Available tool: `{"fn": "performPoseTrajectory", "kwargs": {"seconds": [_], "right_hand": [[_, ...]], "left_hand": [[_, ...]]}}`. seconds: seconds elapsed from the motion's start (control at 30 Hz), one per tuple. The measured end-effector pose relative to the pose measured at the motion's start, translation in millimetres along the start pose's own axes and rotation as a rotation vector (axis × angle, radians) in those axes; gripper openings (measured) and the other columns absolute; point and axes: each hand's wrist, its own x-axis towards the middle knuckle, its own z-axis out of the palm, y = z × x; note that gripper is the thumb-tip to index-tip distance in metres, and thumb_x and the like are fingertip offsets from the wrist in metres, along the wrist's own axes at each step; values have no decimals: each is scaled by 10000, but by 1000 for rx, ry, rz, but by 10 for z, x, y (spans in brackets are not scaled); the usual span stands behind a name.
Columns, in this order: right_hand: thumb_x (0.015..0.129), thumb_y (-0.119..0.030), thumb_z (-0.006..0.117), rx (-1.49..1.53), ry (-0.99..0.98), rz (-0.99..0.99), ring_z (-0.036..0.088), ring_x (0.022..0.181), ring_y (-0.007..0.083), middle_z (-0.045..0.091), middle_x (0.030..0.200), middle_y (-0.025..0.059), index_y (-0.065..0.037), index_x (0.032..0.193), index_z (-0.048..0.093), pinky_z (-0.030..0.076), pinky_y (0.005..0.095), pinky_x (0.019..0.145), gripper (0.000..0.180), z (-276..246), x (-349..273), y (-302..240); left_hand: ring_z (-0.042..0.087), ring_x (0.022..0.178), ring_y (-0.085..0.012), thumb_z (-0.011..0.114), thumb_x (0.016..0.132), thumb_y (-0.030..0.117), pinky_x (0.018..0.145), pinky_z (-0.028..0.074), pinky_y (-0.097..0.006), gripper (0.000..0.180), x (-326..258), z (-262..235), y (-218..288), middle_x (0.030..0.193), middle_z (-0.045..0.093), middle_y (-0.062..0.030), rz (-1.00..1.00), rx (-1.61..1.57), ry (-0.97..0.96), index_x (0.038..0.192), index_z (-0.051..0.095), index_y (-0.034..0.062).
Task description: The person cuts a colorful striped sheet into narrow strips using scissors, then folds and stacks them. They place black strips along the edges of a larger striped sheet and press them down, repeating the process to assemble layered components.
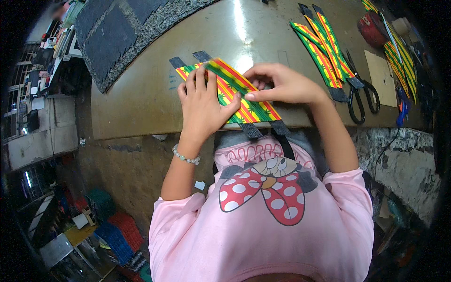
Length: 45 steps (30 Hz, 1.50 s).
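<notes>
At the near edge of the brown table (141, 110), patterned strips (256, 109) slant beneath two hands.
Their long axis runs from upper left to lower right, dark tabs at both ends, the lower ones by the table's edge; the left hand (203, 101) lies spread flat over them, ungripping, while the right hand (286, 84) pinches the upper strip's edge between thumb and bent fingers. The left hand hides their middle, and the right fingertips are hard to make out. Black scissors (355, 113) rest to the right; beyond the table, the cluttered room is dim.
</notes>
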Motion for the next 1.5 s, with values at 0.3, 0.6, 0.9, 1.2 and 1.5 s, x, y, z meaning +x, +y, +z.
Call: {"fn": "performPoseTrajectory", "kwargs": {"seconds": [0.3, 0.6, 0.9, 1.2, 1.5], "right_hand": [[873, -174, 690, -236, 104, 85, 626, 736, 135, 658, 776, 81, 22, 998, 652, 495, 306, 667, 236, 140, -156, 26], [883, -187, 703, -312, -31, 2, 621, 817, 125, 671, 880, 58, 4, 1023, 657, 495, 318, 703, 241, 123, -437, -64], [900, -216, 696, -56, 666, 263, 605, 797, 103, 661, 922, 23, 5, 1315, 543, 487, 240, 716, 494, -776, -1000, -158], [894, -337, 651, -687, 334, -115, 585, 1081, 358, 621, 1122, 218, 8, 1148, 640, 463, 422, 953, 428, -66, 507, -58], [804, -147, 757, -344, 159, 122, 587, 705, 134, 626, 755, 56, 27, 923, 632, 497, 296, 669, 245, 142, 1268, 34]], "left_hand": [[115, 1462, -441, 552, 854, 471, 1153, 68, -608, 780, -232, 1, 299, 1499, 287, -304, 67, -195, -161, 1383, 402, -82], [108, 1474, -403, 560, 829, 515, 1174, 64, -548, 913, -216, -40, 346, 1558, 178, -286, 4, -139, -340, 1444, 285, -101], [42, 1482, -412, 547, 925, 469, 1175, 55, -543, 805, -292, -145, 23, 1587, 123, -253, 12, -429, -73, 1493, 261, -24], [270, 1431, -391, 600, 929, 339, 1153, 158, -563, 594, -208, 37, -431, 1543, 315, -182, -28, -216, 61, 1411, 449, 27], [375, 1369, -353, 605, 913, 363, 1128, 232, -579, 618, -216, 98, -402, 1469, 421, -132, -38, -227, 86, 1410, 430, 39]]}}
